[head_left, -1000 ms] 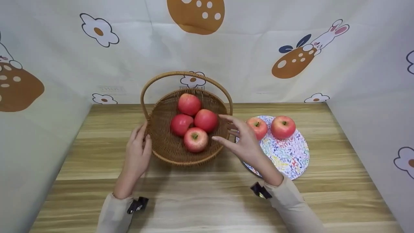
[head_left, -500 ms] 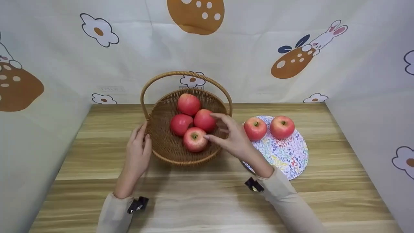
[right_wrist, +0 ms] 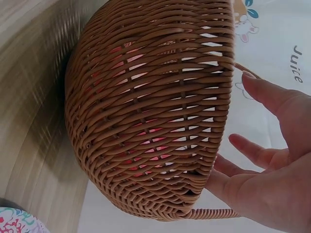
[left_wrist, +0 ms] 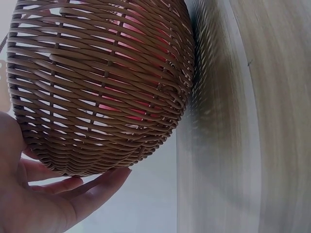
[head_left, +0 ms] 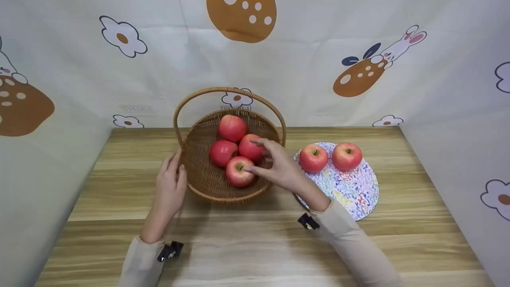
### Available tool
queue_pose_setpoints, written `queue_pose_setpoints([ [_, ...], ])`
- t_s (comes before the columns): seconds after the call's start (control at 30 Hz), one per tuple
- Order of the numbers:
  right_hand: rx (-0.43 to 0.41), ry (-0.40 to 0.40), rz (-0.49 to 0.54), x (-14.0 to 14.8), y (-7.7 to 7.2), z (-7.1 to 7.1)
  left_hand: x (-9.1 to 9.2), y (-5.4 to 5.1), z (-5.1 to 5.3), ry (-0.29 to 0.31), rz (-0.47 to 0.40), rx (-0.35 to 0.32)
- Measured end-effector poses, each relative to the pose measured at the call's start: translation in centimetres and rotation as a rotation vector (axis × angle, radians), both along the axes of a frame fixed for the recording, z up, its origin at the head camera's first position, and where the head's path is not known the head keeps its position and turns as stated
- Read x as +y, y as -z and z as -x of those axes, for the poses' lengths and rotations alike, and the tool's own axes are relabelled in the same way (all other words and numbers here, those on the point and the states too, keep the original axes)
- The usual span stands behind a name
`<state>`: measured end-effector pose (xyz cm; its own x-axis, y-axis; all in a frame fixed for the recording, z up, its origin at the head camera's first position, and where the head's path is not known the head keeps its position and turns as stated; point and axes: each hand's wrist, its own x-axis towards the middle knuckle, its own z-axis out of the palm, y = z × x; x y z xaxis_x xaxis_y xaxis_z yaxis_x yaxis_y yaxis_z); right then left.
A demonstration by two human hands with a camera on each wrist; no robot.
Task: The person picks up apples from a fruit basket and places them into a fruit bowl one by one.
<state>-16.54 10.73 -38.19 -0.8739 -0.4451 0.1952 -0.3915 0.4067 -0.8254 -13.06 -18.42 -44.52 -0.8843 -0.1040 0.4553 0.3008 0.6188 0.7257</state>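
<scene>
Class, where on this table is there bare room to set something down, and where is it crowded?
Bare: table between the sleeves, in front of the basket; table right of the plate; the plate's near part. Crowded: the basket's middle, with four apples and the right hand.

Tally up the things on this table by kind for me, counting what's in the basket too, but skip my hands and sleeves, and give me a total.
Basket: 1
Patterned disc: 1
Apples: 6 (4 in the basket, 2 on the disc)
Total: 8
</scene>
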Motion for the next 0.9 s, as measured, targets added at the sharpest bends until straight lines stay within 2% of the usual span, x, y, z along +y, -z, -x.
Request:
queue_pose_setpoints([
  [0.3,0.091,-0.032,-0.202,-0.4,0.0,1.1,0.1,0.1,0.0,-0.008,-0.007,0.01],
  [0.9,0.009,-0.119,-0.313,-1.9,0.3,2.6,0.2,0.1,0.0,0.002,-0.018,0.019],
])
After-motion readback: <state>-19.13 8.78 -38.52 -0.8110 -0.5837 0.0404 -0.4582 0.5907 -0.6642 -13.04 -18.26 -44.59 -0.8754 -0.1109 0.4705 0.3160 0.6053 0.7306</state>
